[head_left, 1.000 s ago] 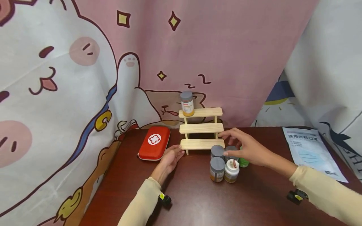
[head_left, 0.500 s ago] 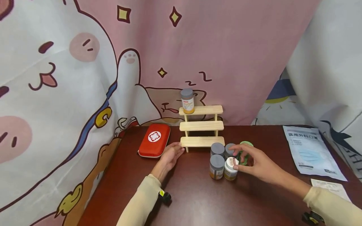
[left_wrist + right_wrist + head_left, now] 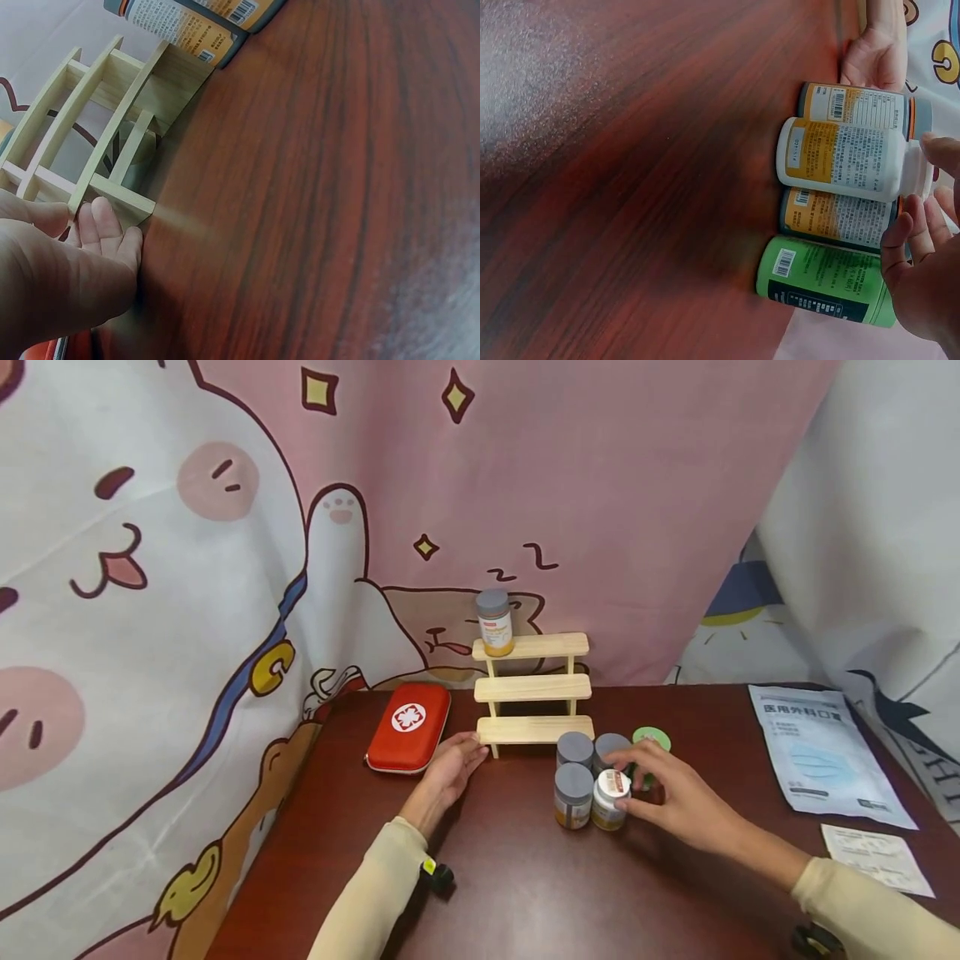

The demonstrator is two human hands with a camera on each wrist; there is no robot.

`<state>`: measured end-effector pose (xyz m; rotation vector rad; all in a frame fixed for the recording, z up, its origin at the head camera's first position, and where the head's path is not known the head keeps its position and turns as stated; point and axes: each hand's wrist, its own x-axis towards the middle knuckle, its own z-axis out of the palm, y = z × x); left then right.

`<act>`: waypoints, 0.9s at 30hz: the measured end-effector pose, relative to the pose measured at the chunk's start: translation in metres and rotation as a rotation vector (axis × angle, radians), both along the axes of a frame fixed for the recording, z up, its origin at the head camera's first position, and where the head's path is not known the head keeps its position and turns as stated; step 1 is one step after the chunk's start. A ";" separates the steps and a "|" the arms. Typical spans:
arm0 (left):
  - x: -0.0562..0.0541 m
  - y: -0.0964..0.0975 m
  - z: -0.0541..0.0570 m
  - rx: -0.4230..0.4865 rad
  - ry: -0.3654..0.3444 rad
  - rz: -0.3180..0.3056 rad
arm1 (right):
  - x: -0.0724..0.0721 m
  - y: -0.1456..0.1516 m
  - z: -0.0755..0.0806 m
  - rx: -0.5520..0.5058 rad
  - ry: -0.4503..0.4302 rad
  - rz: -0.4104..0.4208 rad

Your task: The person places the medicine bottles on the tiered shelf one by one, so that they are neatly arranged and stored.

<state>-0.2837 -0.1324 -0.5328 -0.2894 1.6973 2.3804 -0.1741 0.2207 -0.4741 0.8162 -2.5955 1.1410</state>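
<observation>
My right hand (image 3: 678, 793) has its thumb and fingers around the cap of a white pill bottle (image 3: 611, 810), which stands upright on the table. Grey-lidded bottles (image 3: 573, 806) crowd against it, and a green bottle (image 3: 825, 281) is just beyond the fingers. My left hand (image 3: 447, 772) grips the left end of the lowest step of a three-tier wooden shelf (image 3: 536, 728); in the left wrist view its thumb and fingers lie on either side of the board. One grey-lidded bottle (image 3: 495, 625) sits at the left of the top tier.
A red first-aid case (image 3: 408, 728) lies left of the shelf. To the right are a mask packet (image 3: 828, 756) and a small white printed sheet (image 3: 876, 858). A printed cloth (image 3: 637, 527) hangs behind the dark red table (image 3: 517, 893).
My right hand has come from beside the shelf, over the rear bottles, toward the front and down to the white bottle's cap. The left hand keeps its place; the head view tilts slightly downward.
</observation>
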 end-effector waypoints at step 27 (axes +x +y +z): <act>0.001 -0.002 -0.002 0.008 0.023 -0.012 | 0.006 0.007 0.004 0.093 0.078 0.015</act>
